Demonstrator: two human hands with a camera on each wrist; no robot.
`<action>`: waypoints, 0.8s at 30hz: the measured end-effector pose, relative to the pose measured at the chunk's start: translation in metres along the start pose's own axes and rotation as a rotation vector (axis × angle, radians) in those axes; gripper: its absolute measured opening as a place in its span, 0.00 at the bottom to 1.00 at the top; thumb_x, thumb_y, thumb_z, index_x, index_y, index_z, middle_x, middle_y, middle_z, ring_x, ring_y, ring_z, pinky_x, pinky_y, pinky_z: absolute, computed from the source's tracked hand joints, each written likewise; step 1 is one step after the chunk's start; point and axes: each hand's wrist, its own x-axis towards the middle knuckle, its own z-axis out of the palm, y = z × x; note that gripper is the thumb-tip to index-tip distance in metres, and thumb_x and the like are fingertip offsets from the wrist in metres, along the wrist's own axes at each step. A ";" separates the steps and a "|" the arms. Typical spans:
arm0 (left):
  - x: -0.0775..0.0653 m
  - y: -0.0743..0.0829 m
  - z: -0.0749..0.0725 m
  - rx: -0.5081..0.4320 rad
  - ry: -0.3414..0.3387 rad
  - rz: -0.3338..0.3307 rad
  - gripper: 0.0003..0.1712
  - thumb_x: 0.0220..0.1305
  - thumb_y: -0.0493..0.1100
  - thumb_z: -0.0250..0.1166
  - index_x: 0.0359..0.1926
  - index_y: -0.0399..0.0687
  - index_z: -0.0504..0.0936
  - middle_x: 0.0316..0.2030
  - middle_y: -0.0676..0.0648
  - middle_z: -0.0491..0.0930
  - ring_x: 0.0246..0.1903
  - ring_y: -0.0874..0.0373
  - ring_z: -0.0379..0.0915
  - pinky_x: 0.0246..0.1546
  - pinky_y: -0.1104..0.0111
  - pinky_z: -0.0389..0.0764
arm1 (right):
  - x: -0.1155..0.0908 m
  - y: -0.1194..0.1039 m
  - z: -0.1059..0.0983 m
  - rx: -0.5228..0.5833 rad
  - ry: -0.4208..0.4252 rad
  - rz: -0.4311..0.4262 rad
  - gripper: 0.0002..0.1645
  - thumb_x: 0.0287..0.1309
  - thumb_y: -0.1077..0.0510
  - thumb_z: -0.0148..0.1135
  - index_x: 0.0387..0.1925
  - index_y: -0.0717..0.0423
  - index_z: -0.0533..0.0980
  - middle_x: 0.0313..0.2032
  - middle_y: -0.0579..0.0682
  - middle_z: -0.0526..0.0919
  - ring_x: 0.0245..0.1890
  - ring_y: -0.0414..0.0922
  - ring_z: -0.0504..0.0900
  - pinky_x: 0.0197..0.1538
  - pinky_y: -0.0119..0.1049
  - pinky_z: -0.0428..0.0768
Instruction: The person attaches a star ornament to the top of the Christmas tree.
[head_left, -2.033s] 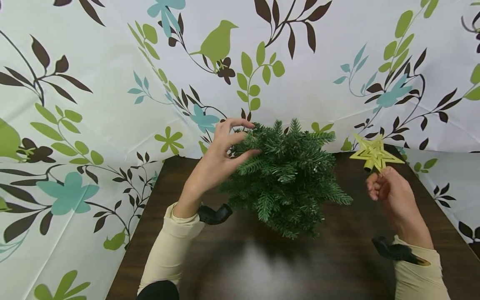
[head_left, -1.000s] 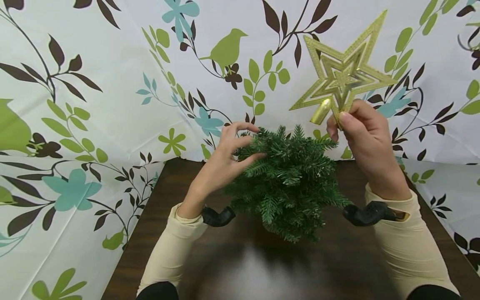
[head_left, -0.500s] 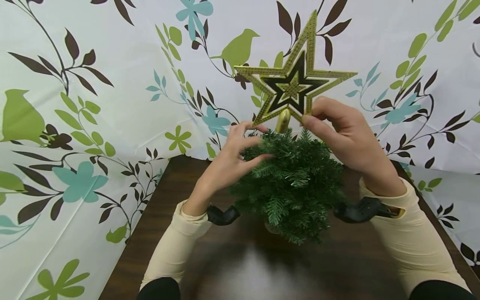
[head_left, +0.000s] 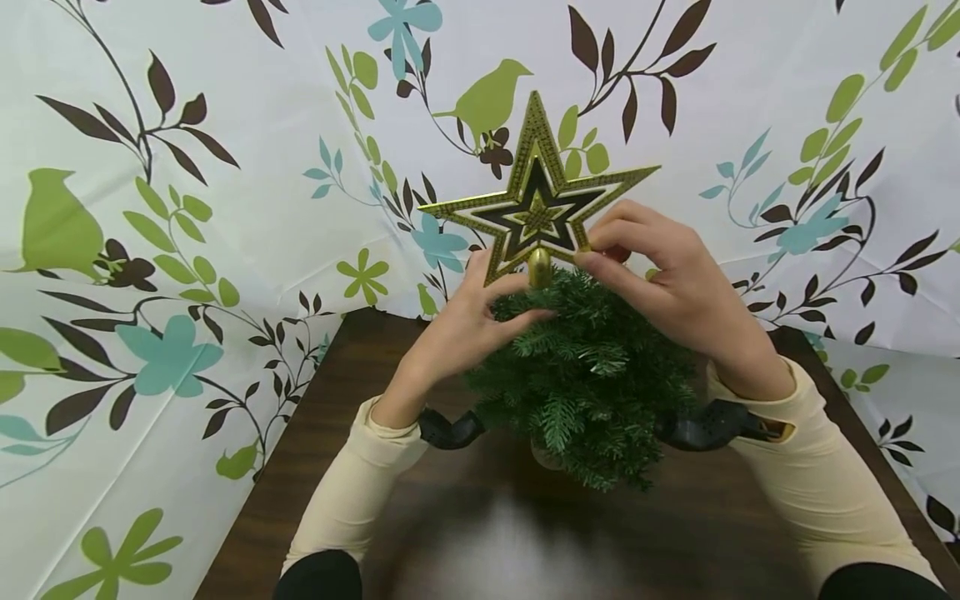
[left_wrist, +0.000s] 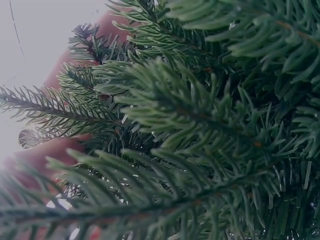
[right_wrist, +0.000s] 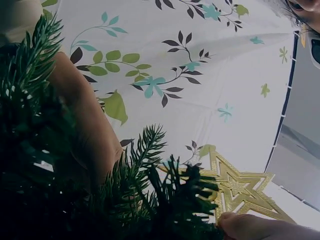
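Note:
A small artificial Christmas tree (head_left: 592, 392) stands on the dark table. With curled fingers and thumb, my left hand (head_left: 468, 321) holds the upper branches from the left; needles (left_wrist: 190, 115) hide most of that hand in the left wrist view. My right hand (head_left: 667, 283) pinches a gold star tree topper (head_left: 536, 218) by its lower right point, between thumb and fingers. The star is upright, its short gold socket (head_left: 540, 268) right at the treetop and overlapping the upper needles. In the right wrist view the star (right_wrist: 235, 187) shows beyond the branches, above my right thumb (right_wrist: 250, 226).
Dark wood table (head_left: 450, 533) under the tree, with a glare spot in front. A white sheet with printed leaves and birds (head_left: 247, 167) hangs behind and at both sides. Black wrist camera mounts (head_left: 450, 429) sit close to the lower branches.
My right hand has brought the star from the right side of the table, up and left, then down over the treetop. My left hand has stayed at the upper branches.

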 end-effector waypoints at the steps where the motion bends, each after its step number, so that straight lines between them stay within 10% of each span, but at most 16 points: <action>1: 0.000 0.000 0.000 -0.004 -0.003 -0.012 0.18 0.72 0.42 0.68 0.61 0.52 0.83 0.73 0.32 0.55 0.72 0.41 0.57 0.61 0.48 0.77 | 0.000 -0.001 0.000 -0.015 -0.003 -0.003 0.08 0.64 0.73 0.65 0.41 0.61 0.84 0.39 0.51 0.79 0.39 0.35 0.76 0.47 0.24 0.74; 5: 0.001 0.001 0.001 -0.017 -0.011 -0.023 0.20 0.73 0.43 0.68 0.64 0.55 0.82 0.71 0.33 0.55 0.64 0.44 0.65 0.51 0.53 0.78 | 0.000 -0.003 0.001 -0.112 -0.012 -0.067 0.04 0.71 0.64 0.64 0.41 0.61 0.83 0.40 0.54 0.79 0.40 0.41 0.76 0.47 0.28 0.73; 15: 0.003 -0.006 0.003 -0.055 0.033 0.036 0.14 0.70 0.42 0.71 0.55 0.51 0.86 0.61 0.38 0.65 0.59 0.48 0.61 0.58 0.52 0.73 | 0.000 -0.008 0.000 -0.389 -0.060 -0.212 0.31 0.81 0.42 0.43 0.37 0.62 0.80 0.37 0.58 0.82 0.39 0.54 0.74 0.42 0.46 0.70; 24: 0.013 -0.013 0.006 -0.027 0.109 0.283 0.08 0.66 0.39 0.74 0.45 0.48 0.89 0.55 0.44 0.82 0.61 0.50 0.70 0.70 0.57 0.65 | 0.007 -0.010 -0.017 -0.455 -0.136 -0.349 0.27 0.82 0.45 0.44 0.41 0.59 0.81 0.37 0.54 0.84 0.37 0.53 0.77 0.41 0.48 0.74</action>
